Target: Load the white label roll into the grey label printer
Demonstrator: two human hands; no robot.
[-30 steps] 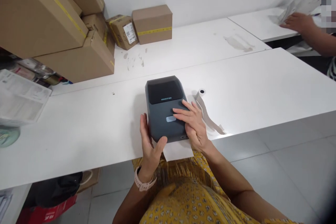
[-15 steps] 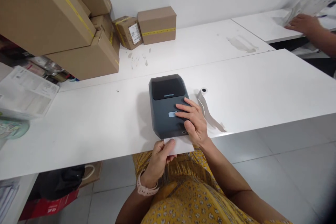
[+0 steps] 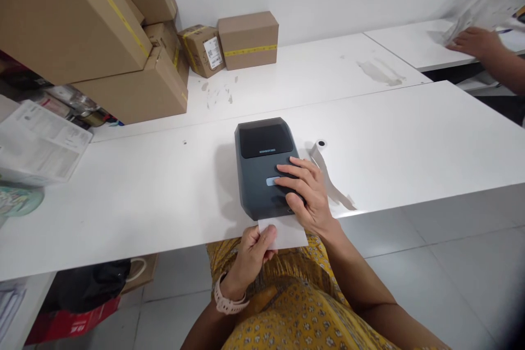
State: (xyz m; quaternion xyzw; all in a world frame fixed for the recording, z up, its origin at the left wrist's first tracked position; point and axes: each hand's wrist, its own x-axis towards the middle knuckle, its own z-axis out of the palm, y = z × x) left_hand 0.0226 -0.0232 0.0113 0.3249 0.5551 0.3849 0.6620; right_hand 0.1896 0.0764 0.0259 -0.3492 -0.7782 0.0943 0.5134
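A dark blue-grey label printer (image 3: pixel 262 197) stands at the front edge of the white table. White label paper (image 3: pixel 289 232) sticks out of its near end, over the table edge. My left hand (image 3: pixel 255 249) pinches the left side of this paper between thumb and fingers. My right hand (image 3: pixel 305 191) rests on the printer's top right part with fingers spread, a fingertip at the pale blue button (image 3: pixel 271 181). To the right of the printer lies a small white paper roll (image 3: pixel 320 144) with a loose strip trailing towards the edge.
Cardboard boxes (image 3: pixel 123 85) with yellow tape are stacked at the back left, and two smaller boxes (image 3: pixel 248 41) stand by the wall. A clear plastic container (image 3: pixel 20 199) sits at the far left. At the far right, another person's hand (image 3: pixel 476 42) touches plastic packaging.
More paper now shows at the printer's near end, and my left hand has moved slightly down with it. My right hand stays on the printer.
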